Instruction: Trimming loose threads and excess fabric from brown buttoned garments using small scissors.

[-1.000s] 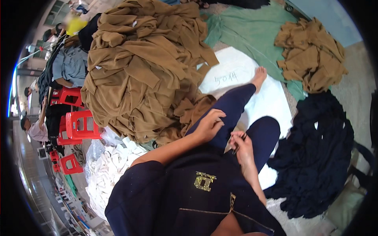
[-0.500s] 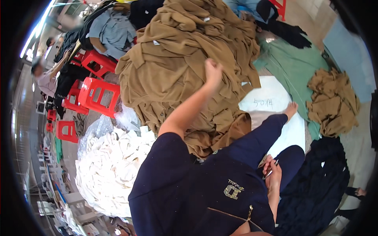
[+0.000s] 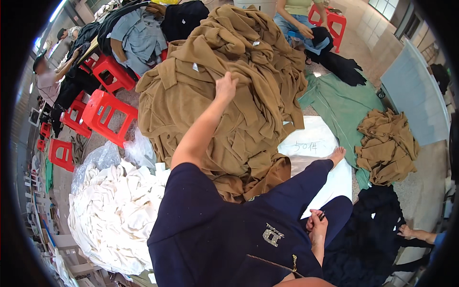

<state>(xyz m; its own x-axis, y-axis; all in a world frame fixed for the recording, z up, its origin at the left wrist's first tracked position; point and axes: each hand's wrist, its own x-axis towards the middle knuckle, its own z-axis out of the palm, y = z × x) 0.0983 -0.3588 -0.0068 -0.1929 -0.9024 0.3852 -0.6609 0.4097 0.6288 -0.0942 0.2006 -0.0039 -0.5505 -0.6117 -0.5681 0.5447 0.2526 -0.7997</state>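
Note:
A large heap of brown knit garments (image 3: 191, 112) rises in front of me, with small white labels on some pieces. My left hand (image 3: 226, 87) is closed at the upper middle of this heap, its fingers pinching a fold of a brown garment (image 3: 248, 74). Down at my right thigh, my right hand (image 3: 316, 228) is curled around a small, thin, dark tool (image 3: 322, 216). Most of that tool is hidden in the fingers, so its exact kind does not show.
White garments (image 3: 117, 210) are piled at my left beside clear plastic and red stools (image 3: 107, 117). To my right lie a marked white sheet (image 3: 311, 134), a green cloth (image 3: 330, 98), a smaller brown pile (image 3: 387, 146) and dark garments (image 3: 368, 234). Another person's hand (image 3: 406, 232) touches these.
My left hand has moved left across the brown heap, with a fold now drawn up at its fingers. My right hand stays by my thigh. Another person's hand has reached the dark garments.

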